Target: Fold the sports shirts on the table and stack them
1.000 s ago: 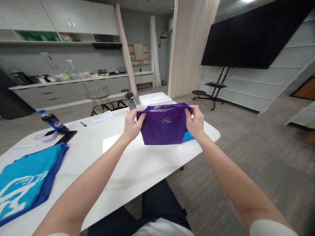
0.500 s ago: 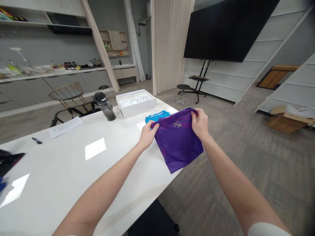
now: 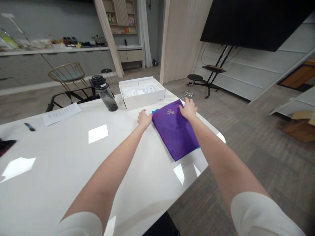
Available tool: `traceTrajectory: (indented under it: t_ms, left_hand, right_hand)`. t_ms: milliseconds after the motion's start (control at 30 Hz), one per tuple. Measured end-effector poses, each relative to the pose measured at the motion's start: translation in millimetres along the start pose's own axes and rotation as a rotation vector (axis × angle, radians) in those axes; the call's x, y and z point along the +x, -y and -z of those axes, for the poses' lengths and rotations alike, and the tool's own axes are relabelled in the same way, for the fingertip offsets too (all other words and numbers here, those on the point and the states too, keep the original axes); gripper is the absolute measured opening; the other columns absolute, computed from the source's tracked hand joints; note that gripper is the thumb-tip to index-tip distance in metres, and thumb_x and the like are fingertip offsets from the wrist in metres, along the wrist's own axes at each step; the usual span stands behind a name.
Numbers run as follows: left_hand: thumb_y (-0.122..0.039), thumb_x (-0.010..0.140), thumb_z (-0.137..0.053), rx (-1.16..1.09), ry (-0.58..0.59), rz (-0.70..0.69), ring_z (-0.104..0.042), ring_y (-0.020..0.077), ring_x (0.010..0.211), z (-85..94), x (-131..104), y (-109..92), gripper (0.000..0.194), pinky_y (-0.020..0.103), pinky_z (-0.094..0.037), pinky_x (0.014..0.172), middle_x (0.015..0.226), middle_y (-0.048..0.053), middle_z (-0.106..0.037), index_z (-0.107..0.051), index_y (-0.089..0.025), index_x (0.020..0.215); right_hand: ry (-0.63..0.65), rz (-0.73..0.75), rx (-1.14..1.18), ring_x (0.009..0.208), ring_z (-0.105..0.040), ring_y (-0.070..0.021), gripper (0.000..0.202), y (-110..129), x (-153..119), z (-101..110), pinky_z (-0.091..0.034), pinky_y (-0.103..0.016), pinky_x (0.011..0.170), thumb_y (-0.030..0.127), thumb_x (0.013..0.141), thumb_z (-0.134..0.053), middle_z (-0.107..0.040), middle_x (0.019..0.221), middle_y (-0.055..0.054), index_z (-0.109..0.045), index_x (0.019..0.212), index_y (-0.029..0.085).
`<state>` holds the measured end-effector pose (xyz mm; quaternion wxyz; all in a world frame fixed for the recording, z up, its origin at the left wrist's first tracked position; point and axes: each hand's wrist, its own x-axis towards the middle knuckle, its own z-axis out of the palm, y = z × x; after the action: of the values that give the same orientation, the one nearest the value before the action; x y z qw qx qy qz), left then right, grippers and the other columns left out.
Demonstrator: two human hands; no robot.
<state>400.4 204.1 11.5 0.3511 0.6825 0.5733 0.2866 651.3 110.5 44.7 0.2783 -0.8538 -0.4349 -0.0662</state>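
Observation:
A folded purple garment point(image 3: 173, 131) with a small grey arrow print lies flat near the table's right end. Bits of a blue cloth point(image 3: 155, 111) stick out from beneath it at the far left corner and the near right edge; the rest is covered. My left hand point(image 3: 144, 120) is at the garment's far left corner, fingers apart, thumb at the fabric edge. At the far right corner, my right hand point(image 3: 189, 108) has its fingers spread, with the thumb touching the purple fabric.
An uncovered white box point(image 3: 145, 102) with plastic-wrapped contents stands beyond the garment. Left of it is a dark bottle point(image 3: 106, 95). A printed sheet point(image 3: 62, 114) and a small dark pen-like item point(image 3: 30, 127) lie farther left on the white table point(image 3: 86, 177).
The purple garment was held up by both hands at its top corners. Now it lies on the blue cloth, and both hands have loosened from its corners. The view has shifted.

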Motion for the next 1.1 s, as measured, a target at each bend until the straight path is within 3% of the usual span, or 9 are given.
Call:
traceTrajectory:
  t_ms: [67, 133, 300, 433, 533, 667, 833, 1000, 1100]
  left_hand:
    - [-0.037, 0.086, -0.066, 0.142, 0.057, 0.054, -0.052, 0.0389, 0.133, 2.7, 0, 28, 0.057, 0.052, -0.043, 0.103, 0.145, 0.021, -0.052, -0.052, -0.02, 0.138]
    - [-0.034, 0.088, -0.062, 0.21, 0.088, -0.008, -0.05, 0.0389, 0.135, 8.8, -9, 53, 0.052, 0.054, -0.041, 0.106, 0.144, 0.021, -0.053, -0.053, -0.02, 0.138]
    - [-0.025, 0.092, -0.054, 0.155, 0.115, -0.202, -0.061, 0.0268, 0.119, 29.1, -36, 90, 0.032, 0.044, -0.045, 0.105, 0.129, 0.012, -0.064, -0.063, -0.021, 0.122]
    - [-0.025, 0.092, -0.056, 0.076, 0.115, -0.271, -0.067, 0.0212, 0.1, 54.6, -54, 104, 0.023, 0.039, -0.049, 0.098, 0.115, 0.007, -0.07, -0.067, -0.021, 0.112]
    - [-0.023, 0.092, -0.056, 0.041, 0.086, -0.291, -0.067, 0.02, 0.096, 86.7, -67, 120, 0.017, 0.037, -0.05, 0.096, 0.109, 0.005, -0.071, -0.068, -0.022, 0.104]
    - [-0.021, 0.092, -0.055, 0.08, 0.016, -0.273, -0.067, 0.0202, 0.098, 152.1, -87, 153, 0.018, 0.037, -0.049, 0.095, 0.11, 0.005, -0.071, -0.067, -0.023, 0.105]
    - [-0.018, 0.094, -0.052, 0.48, -0.086, -0.285, -0.061, 0.028, 0.117, 257.1, -128, 221, 0.027, 0.046, -0.041, 0.103, 0.121, 0.01, -0.068, -0.065, -0.023, 0.117]
    - [-0.016, 0.092, -0.051, 0.737, -0.237, -0.15, -0.058, 0.0319, 0.119, 376.4, -176, 304, 0.031, 0.051, -0.036, 0.105, 0.128, 0.014, -0.064, -0.065, -0.022, 0.119]
    - [-0.018, 0.094, -0.049, 0.808, -0.396, -0.036, -0.053, 0.0335, 0.129, 459.6, -206, 356, 0.034, 0.053, -0.029, 0.112, 0.139, 0.015, -0.058, -0.063, -0.023, 0.124]
  right_hand:
    - [0.161, -0.044, -0.077, 0.127, -0.047, -0.0423, 0.058, -1, -16, -21, -0.038, -0.065, 0.099, 0.034, 0.089, -0.068, -0.047, 0.142, -0.024, -0.049, 0.141, 0.018]
    - [0.226, -0.012, -0.095, 0.128, -0.047, -0.0418, 0.053, -2, -35, -33, -0.039, -0.065, 0.099, 0.032, 0.09, -0.065, -0.047, 0.143, -0.024, -0.051, 0.14, 0.019]
    - [0.144, 0.166, -0.066, 0.118, -0.056, -0.0355, 0.031, 16, -70, -37, -0.045, -0.056, 0.097, 0.03, 0.094, -0.058, -0.061, 0.128, -0.019, -0.063, 0.123, 0.02]
    - [0.285, 0.336, 0.08, 0.089, -0.066, -0.0246, 0.018, 61, -93, -39, -0.049, -0.037, 0.084, 0.029, 0.094, -0.059, -0.073, 0.096, -0.008, -0.07, 0.106, 0.022]
    - [0.44, 0.411, 0.214, 0.077, -0.066, -0.0201, 0.015, 111, -118, -50, -0.048, -0.029, 0.074, 0.029, 0.092, -0.06, -0.075, 0.085, -0.004, -0.073, 0.098, 0.023]
    - [0.571, 0.517, 0.316, 0.075, -0.066, -0.0185, 0.016, 194, -162, -76, -0.047, -0.028, 0.072, 0.029, 0.092, -0.06, -0.075, 0.084, -0.003, -0.074, 0.093, 0.023]
    - [0.744, 0.621, 0.43, 0.075, -0.065, -0.0169, 0.015, 307, -235, -119, -0.047, -0.028, 0.073, 0.03, 0.091, -0.061, -0.073, 0.082, -0.001, -0.074, 0.095, 0.023]
    - [0.959, 0.627, 0.589, 0.071, -0.064, -0.0156, 0.017, 411, -326, -160, -0.048, -0.027, 0.07, 0.03, 0.091, -0.059, -0.071, 0.08, 0.0, -0.071, 0.1, 0.023]
    - [0.958, 0.748, 0.685, 0.08, -0.065, -0.0174, 0.019, 463, -376, -172, -0.049, -0.03, 0.078, 0.031, 0.089, -0.059, -0.072, 0.085, -0.001, -0.071, 0.101, 0.022]
